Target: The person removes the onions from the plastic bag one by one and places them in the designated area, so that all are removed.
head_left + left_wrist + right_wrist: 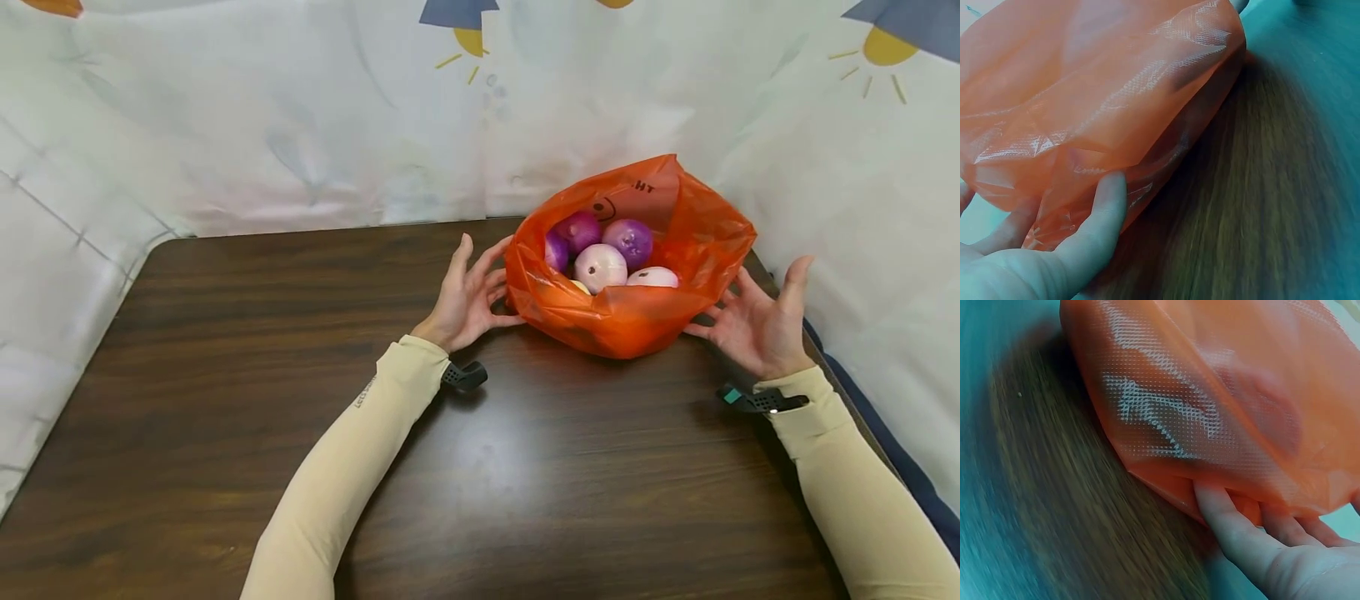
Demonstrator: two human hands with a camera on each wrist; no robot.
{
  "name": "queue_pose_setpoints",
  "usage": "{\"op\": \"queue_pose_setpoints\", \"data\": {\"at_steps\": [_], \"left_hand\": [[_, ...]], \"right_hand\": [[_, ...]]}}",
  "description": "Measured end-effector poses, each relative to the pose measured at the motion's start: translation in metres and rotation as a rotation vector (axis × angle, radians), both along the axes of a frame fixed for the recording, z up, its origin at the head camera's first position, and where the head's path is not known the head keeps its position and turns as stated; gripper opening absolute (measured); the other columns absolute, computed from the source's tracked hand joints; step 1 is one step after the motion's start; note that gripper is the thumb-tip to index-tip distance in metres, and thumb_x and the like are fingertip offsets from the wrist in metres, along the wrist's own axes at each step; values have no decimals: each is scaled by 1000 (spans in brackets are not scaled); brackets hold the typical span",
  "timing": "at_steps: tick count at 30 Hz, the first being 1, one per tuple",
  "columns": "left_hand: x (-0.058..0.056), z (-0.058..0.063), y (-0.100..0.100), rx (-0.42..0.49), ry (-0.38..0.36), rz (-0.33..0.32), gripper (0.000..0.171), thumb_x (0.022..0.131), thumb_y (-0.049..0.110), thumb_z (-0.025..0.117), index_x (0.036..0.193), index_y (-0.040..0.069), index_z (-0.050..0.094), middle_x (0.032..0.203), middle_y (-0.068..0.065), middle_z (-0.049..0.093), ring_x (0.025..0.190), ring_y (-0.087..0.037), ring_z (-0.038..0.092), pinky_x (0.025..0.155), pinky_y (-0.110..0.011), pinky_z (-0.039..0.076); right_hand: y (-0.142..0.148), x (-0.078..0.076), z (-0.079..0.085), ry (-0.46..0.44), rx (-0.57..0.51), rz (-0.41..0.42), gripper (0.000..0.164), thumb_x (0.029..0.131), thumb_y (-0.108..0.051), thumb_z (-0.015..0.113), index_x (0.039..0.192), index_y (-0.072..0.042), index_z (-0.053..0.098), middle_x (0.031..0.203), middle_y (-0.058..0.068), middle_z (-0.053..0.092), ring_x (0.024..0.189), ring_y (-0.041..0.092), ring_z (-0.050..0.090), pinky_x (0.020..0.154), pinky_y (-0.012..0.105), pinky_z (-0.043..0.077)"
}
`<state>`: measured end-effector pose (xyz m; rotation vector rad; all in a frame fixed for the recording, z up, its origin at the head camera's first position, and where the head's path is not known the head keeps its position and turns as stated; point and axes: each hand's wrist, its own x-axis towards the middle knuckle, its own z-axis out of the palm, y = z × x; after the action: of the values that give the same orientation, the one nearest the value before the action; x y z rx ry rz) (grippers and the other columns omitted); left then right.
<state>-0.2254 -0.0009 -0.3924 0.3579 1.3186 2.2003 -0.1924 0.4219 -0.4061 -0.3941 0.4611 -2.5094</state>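
Observation:
An orange plastic bag [592, 321] stands wide-mouthed at the back right of the table. Inside lie several round, ball-like things: a purple ball [628, 242], a pale pink ball [600, 267] with a dark spot, and others, with a sliver of yellow below. My left hand [468, 302] has its fingers spread against the bag's left side; in the left wrist view one fingertip [1111, 187] presses the film low down. On the right side, my right hand [761, 329] is turned palm up, fingertips at the bag's lower edge. The bag film [1166, 419] hides some of the fingertips.
A dark wood-grain table [225, 375] spreads out in front and to the left. A pale printed sheet [300, 125] hangs behind its back edge and along both sides. Dark blue cloth [892, 442] shows past the right edge.

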Motion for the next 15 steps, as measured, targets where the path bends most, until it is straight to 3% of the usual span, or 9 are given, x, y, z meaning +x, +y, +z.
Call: {"op": "queue_pose_setpoints", "data": {"at_steps": [10,15], "left_hand": [[1,-1,-4,-2,1,10,81,95,84,20,161,38,31,166,-13,36,153,-33,28,118,-77,31],[2,-1,-8,-9,1,19,82,94,84,22,162,38,30,167,-12,35,154,-33,27,118,-76,31]], "right_hand": [[-4,-4,-3,0,-82,66,87,95,-79,42,166,-41,11,177,-3,9,155,45,33,119,75,30],[-7,-7,-2,10,-59,72,86,95,-78,42,166,-41,9,177,-1,12,155,44,35,118,75,32]]}}
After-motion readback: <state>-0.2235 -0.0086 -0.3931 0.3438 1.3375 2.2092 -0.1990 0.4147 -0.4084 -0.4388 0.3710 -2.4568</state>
